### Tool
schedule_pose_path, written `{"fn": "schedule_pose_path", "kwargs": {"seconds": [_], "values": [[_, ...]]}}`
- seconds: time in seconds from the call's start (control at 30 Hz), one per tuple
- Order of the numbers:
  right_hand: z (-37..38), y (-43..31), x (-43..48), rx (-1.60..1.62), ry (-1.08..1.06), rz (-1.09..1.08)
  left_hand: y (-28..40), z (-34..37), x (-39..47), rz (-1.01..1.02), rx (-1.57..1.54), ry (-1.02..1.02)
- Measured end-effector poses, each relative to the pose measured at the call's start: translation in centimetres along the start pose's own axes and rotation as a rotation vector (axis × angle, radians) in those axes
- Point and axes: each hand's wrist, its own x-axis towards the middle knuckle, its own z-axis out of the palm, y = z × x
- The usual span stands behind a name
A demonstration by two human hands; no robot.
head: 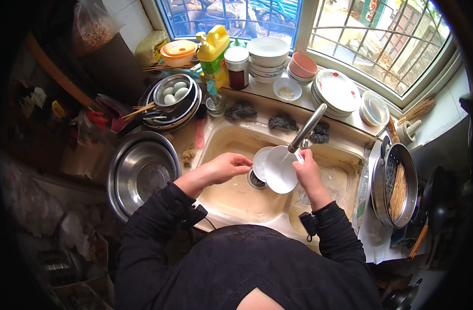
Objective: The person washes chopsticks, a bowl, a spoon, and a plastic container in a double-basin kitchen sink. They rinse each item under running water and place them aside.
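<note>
My right hand (308, 170) grips the rim of a white bowl (280, 176), tilted beneath the metal faucet (310, 126). A thin stream of water appears to run from the spout into it. Partly hidden behind this bowl, a smaller white dish (259, 161) shows near the drain (256, 179); I cannot tell whether it rests on the basin. My left hand (229, 168) is over the left basin of the beige sink (236, 201), its fingers slightly bent and apart. Its fingertips come very close to the dish's edge; contact is unclear.
Black scouring pads (283, 122) lie along the sink's back ledge. Stacked bowls (268, 52), plates (336, 91) and a yellow detergent jug (214, 54) line the windowsill. Steel basins (145, 186) stand left, below a pot of eggs (174, 91). A steamer pan (395, 186) stands right.
</note>
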Motion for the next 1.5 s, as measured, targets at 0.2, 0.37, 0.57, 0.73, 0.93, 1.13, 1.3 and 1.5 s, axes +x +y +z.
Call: {"fn": "schedule_pose_path", "kwargs": {"seconds": [0.2,0.37,0.57,0.73,0.93,1.13,1.3,1.5], "values": [[-0.9,2.7,0.0,0.657,-0.521,0.550,-0.3,-0.1,0.1,-0.016,-0.014,0.004],[0.0,4.7,-0.1,0.887,-0.770,0.728,-0.4,-0.3,0.1,-0.034,0.030,0.003],[2.8,5.7,0.9,1.097,-0.842,0.627,-0.3,-0.7,-0.1,-0.035,0.036,0.005],[5.1,4.2,2.2,1.279,-0.805,0.576,0.1,-1.2,-0.7,-0.014,0.032,0.068],[5.6,0.9,3.7,1.302,-0.662,0.282,-0.6,-1.3,-0.7,-0.017,-0.002,0.113],[5.2,-0.3,4.5,1.027,-0.227,-0.117,-2.1,-0.7,0.6,-0.034,0.062,0.137],[3.9,-0.8,4.5,0.709,-0.040,-0.361,-2.5,-0.3,2.5,-0.099,0.109,0.152],[2.8,-1.5,4.0,0.452,0.171,-0.550,-3.0,0.0,3.9,-0.093,0.151,0.179]]}}
